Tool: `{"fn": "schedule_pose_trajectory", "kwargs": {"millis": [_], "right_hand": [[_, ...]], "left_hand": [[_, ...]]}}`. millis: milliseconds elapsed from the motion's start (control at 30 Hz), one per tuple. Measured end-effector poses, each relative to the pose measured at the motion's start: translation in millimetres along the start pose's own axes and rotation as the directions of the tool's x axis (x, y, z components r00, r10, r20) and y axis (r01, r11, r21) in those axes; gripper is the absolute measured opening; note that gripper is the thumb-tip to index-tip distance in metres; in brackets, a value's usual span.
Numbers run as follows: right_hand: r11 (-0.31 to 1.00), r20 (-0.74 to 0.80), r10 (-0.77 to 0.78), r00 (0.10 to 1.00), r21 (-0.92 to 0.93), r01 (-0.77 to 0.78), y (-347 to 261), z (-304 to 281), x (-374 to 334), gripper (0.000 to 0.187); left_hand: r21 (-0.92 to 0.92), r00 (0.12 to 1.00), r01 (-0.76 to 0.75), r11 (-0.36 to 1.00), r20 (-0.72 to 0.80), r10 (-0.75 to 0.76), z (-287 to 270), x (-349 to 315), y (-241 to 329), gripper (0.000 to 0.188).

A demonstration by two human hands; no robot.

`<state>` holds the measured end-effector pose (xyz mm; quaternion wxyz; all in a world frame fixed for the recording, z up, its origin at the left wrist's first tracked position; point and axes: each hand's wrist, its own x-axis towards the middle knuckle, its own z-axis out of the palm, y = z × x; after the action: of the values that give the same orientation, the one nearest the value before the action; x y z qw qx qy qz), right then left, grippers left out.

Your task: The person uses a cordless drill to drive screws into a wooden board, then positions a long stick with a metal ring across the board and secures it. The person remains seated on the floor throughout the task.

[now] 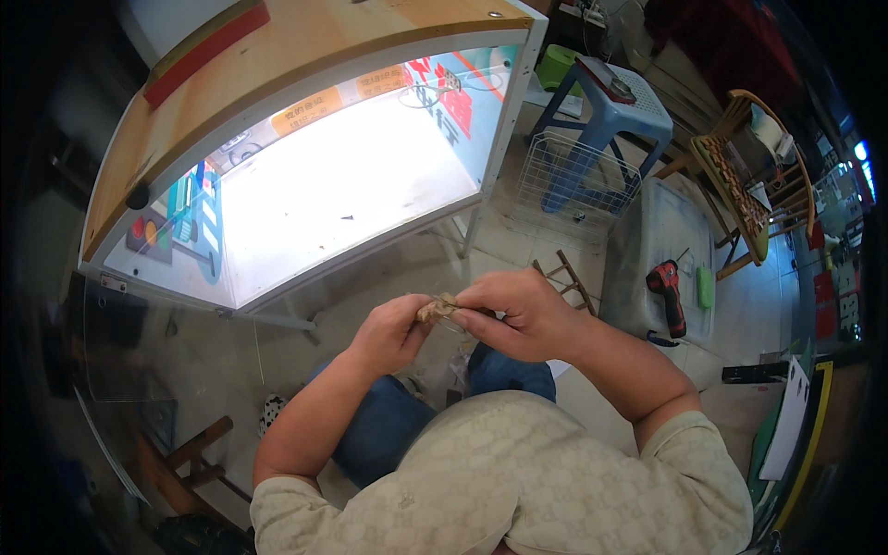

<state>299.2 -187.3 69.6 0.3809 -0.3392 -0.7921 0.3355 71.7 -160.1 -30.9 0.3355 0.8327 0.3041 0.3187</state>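
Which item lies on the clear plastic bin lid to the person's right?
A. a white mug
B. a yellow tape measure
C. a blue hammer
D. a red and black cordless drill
D: a red and black cordless drill lies on the clear plastic bin lid, beside a small green object.

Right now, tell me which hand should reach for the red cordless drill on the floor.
Right, probably. The red cordless drill lies on the grey mat at the person's right, nearer the right hand. The left hand could keep pinching the small tan piece.
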Motion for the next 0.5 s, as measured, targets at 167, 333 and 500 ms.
{"fn": "schedule_pose_trajectory", "kwargs": {"millis": [167,333,500], "right_hand": [[0.993,-0.007,0.11,0.994,0.048,-0.11,6.8,-0.9,-10.7,0.014],[0.954,-0.011,0.261,0.965,0.154,-0.257,14.4,10.3,-29.2,0.016],[0.968,-0.112,0.196,0.974,-0.134,-0.21,45.9,7.3,-73.9,0.027]], "left_hand": [[-0.067,0.997,0.032,0.997,0.067,-0.028,-1.3,0.0,10.2,0.032],[-0.342,0.999,0.022,0.94,0.047,-0.006,13.9,2.5,19.7,0.041],[-0.36,0.975,0.069,0.93,0.221,0.014,19.3,0.7,12.3,0.043]]}}
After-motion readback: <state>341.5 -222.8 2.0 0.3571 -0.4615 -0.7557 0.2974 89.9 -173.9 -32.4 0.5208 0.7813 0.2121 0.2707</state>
